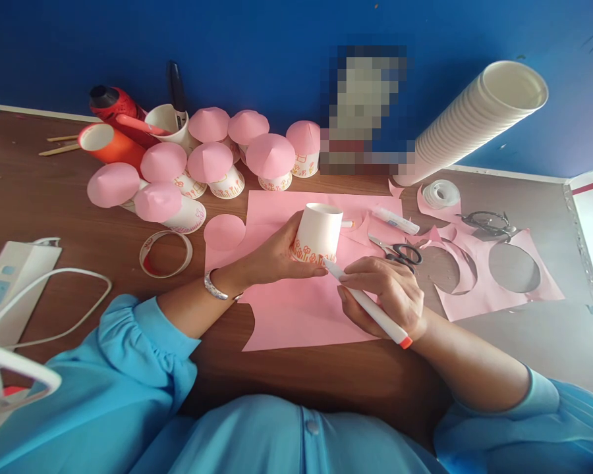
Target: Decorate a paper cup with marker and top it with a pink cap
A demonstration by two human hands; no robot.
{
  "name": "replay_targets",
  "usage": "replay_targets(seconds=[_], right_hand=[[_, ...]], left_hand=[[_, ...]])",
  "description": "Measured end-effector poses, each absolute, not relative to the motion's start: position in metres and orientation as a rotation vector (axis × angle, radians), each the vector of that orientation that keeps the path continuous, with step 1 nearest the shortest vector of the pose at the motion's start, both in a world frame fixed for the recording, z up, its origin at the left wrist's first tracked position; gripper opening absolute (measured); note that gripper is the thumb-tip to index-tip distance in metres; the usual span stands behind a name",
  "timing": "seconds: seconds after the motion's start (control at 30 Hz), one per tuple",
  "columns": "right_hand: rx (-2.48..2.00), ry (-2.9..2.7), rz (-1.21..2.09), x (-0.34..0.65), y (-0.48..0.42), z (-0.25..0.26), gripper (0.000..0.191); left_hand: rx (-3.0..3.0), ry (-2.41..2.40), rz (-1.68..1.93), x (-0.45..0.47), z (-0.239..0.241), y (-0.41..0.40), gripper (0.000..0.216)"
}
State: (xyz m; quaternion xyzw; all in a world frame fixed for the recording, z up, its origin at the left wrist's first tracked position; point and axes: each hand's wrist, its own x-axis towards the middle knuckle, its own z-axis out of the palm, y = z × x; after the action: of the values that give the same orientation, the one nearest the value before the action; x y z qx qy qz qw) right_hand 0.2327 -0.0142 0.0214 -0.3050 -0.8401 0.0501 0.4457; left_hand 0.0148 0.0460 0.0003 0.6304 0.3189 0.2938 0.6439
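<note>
Left hand clasps a white cup, right hand a marker. Left of the pink sheet, a tumbler holds a black tool.

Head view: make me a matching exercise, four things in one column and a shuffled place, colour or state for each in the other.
1. Drawn-on cup
2. Marker
3. Cone tops
4. Power strip

A. Pink
B. In the right hand
C. At the picture's left edge
D. In the left hand

Pairs: 1-D, 2-B, 3-A, 4-C
</note>
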Motion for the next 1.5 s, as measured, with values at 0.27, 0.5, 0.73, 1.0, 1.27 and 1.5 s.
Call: replay_targets(seconds=[0.27,0.5,0.73,1.0,1.27,1.5], right_hand=[[-0.766,-2.074,0.116,0.2329,-0.0143,0.0213,0.029],[-0.747,-2.088,0.113,0.2327,-0.0144,0.0211,0.026],[-0.744,-2.09,0.119,0.2331,-0.0152,0.02,0.027],[-0.74,-2.058,0.142,0.2311,-0.0169,0.0219,0.024],[-0.759,-2.082,0.124,0.2319,-0.0163,0.0211,0.024],[-0.764,-2.097,0.129,0.2313,-0.0163,0.0209,0.023]], left_hand=[[1.42,0.73,0.657,0.0135,-0.002,0.046,0.08],[1.425,0.717,0.666,0.0142,0.0012,0.0464,0.078],[1.417,0.693,0.685,0.0147,-0.0012,0.0458,0.075],[1.46,0.682,0.669,0.0134,0.0001,0.0469,0.074],[1.489,0.757,0.659,0.0128,-0.003,0.0456,0.08],[1.504,0.778,0.64,0.0122,-0.0039,0.0451,0.078]])
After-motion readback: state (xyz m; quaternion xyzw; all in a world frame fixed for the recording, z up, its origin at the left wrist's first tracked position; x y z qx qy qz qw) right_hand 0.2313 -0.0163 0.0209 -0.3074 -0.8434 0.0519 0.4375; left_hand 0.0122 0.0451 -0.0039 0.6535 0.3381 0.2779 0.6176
